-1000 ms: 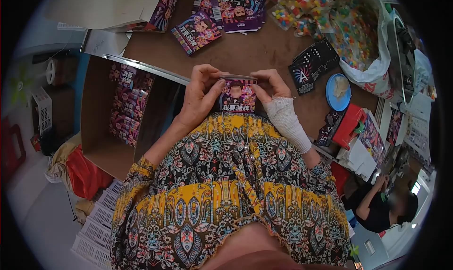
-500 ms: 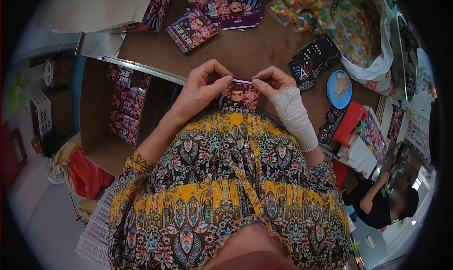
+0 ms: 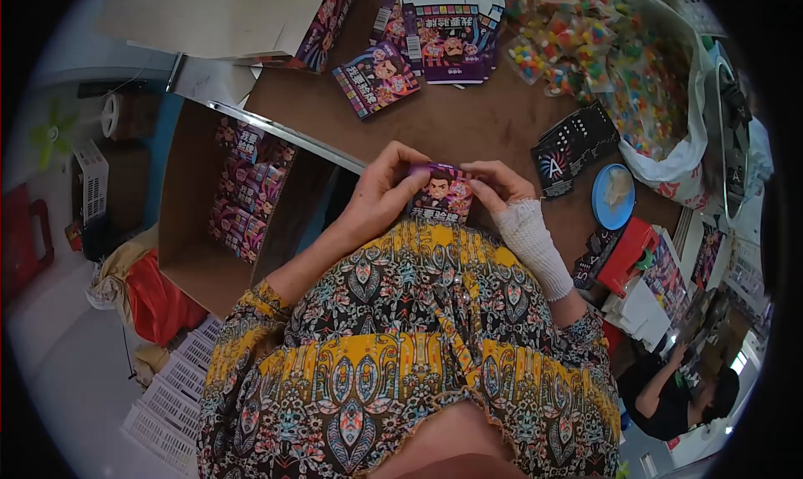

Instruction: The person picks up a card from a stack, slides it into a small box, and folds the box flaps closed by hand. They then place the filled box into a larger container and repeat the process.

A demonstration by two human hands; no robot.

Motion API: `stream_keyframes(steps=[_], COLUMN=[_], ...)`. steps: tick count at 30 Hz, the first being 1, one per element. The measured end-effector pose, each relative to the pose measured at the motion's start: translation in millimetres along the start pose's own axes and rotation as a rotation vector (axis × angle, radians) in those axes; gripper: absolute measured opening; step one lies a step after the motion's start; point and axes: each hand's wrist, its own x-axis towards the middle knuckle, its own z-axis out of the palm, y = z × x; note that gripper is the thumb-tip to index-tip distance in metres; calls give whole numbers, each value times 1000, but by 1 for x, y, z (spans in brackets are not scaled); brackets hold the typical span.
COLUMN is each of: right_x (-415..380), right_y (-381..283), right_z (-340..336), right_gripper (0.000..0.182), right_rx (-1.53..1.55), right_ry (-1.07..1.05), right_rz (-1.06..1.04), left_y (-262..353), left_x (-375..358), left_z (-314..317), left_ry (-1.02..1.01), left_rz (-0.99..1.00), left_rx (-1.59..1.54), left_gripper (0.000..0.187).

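Between my two hands is a small purple printed box [image 3: 441, 196] with a cartoon face on its front, held upright close to my body. My left hand [image 3: 386, 188] pinches its upper left corner between thumb and fingers. On the other side, my right hand [image 3: 502, 186], with a white mesh sleeve at the wrist, grips the upper right corner. Beyond the hands a similar printed box [image 3: 376, 79] lies on the brown table [image 3: 335, 136]. Behind it is a pile of more flat purple boxes [image 3: 452, 48].
An open carton [image 3: 188, 228] at the left holds several purple boxes [image 3: 251, 186]. To the right lie black printed cards [image 3: 577, 148], a blue round lid [image 3: 604, 215] and a red box [image 3: 627, 257]. A white bag [image 3: 661, 174] holds colourful candy packets [image 3: 577, 40]. A person [image 3: 669, 395] sits at far right.
The white edge and purple flap along the box's top no longer show; the top looks folded down. Both hands still hold the corners. The whole view has shifted, moving the scene right and down.
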Motion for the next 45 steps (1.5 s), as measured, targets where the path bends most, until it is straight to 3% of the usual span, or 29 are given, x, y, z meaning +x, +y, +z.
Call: stream_keyframes(steps=[3,5,6,7,9,10,11,13,14,16,17,20,22,24,25,26,28,29,30,31,33,34,36,37,39,41,42,44,45], right_x=[33,67,88,99,113,118,122,121,121,120,130,154,166,179,173,174,175,168,166,164,157,148,130,120,102,84,78,57,54], right_y=[-12,-17,-7,-9,-16,-15,-11,-21,-22,-21,-19,-14,-12,-15,-27,-24,-26,-22,-20,-16,-15,-19,-29,-33,-35,-28,-28,-52,-45], right_z=[10,22,27,33,43,47,50,47,40,20,10,7,6,1,-4,-12,-32,-41,-48,-54,-58,-56,-53,-52,-44,-33,-27,-16,-13], right_gripper=[36,41,42,42,40,40,38,40,40,45,58,72,80,78,66,66,43,21,21,18,16,14,13,13,13,17,22,33,42], right_rx=[-27,-262,-307,-305,-661,-666,-692,-702,-706,-776,-838,-1074,-1067,-701,-478,-477,-483,-516,-520,-487,-451,-392,-331,-196,-10,-266,-477,-1043,-1033], right_ry=[3,81,95,94,224,233,221,162,168,565,703,809,797,655,543,548,558,555,559,527,501,519,540,452,348,428,596,765,689], right_rz=[27,-201,-279,-291,-364,-374,-285,-71,-75,-474,-513,-520,-502,-333,-195,-198,-304,-418,-419,-373,-331,-355,-380,-308,-202,-349,-455,-817,-844], left_y=[34,60,78,89,104,107,104,83,68,60,56,47,44,44,46,48,63,70,77,81,86,81,67,61,50,65,68,56,50], left_x=[12,25,31,41,65,76,89,110,112,104,99,86,86,84,82,81,81,80,79,80,86,94,113,118,127,103,90,75,63], left_z=[-33,-65,-70,-74,-77,-78,-79,-84,-87,-85,-83,-83,-82,-80,-79,-79,-69,-64,-57,-50,-32,-26,-16,-12,-2,11,14,21,26], left_ry=[138,144,140,143,74,69,66,188,230,272,311,473,579,707,707,724,737,702,667,666,438,435,386,379,256,196,154,35,-2], left_rz=[130,190,234,244,381,416,429,781,721,651,568,543,513,491,495,550,620,759,894,896,744,750,529,529,421,325,238,237,228], left_rx=[72,207,405,412,875,1057,1055,1402,1331,1347,1365,1404,1438,1419,1420,1436,1444,1397,1346,1342,1093,1094,649,650,136,285,437,516,512], left_gripper=[17,16,22,22,30,39,39,44,47,46,45,42,42,40,40,39,38,37,37,37,36,36,38,38,40,42,44,47,47])
